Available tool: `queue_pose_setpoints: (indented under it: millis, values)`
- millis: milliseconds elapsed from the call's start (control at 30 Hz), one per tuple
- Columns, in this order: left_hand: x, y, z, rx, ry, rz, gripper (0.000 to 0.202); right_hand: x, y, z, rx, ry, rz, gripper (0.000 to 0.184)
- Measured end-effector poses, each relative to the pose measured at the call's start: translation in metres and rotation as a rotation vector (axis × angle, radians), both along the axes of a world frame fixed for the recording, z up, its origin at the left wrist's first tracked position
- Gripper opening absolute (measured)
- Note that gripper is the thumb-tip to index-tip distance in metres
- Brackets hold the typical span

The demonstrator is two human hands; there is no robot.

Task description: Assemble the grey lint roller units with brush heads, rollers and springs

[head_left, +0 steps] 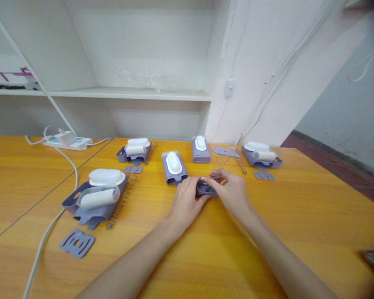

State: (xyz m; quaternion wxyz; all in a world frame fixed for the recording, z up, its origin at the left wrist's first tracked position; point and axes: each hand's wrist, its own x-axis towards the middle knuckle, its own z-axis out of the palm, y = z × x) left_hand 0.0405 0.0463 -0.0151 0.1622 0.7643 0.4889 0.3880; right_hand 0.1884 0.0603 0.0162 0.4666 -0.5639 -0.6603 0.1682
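My left hand (187, 198) is closed around the side of a small purple-grey plastic tray (202, 192) that rests on the table. My right hand (233, 193) reaches over the tray's right end, its thumb at the opening and its fingers bent around a thin metal coil spring (220, 163). Loops of that spring rise behind the fingertips; its lower end is hidden. Something small and dark lies inside the tray, too small to name. Just behind my left hand is a purple-grey housing (166, 166) with a white oval cap (173, 162) on it.
Similar part sets with white rollers (99, 197) stand at left, back left and back right (264, 155). Flat slotted plates (77, 243) and springs (123, 201) lie beside them. Another capped housing (201, 155) is behind. A power strip (68, 140) trails a white cable (54, 222).
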Motion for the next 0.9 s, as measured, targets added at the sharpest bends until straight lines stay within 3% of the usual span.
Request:
queue_pose_setpoints:
  millis: [333, 900]
  values:
    - [0.000, 0.001, 0.000, 0.006, -0.004, 0.005, 0.038, 0.003, 0.003, -0.012, 0.031, -0.142, -0.056, 0.030]
    - [0.000, 0.001, 0.000, 0.000, -0.004, 0.014, 0.042, -0.003, -0.001, -0.013, 0.028, -0.211, -0.057, 0.023]
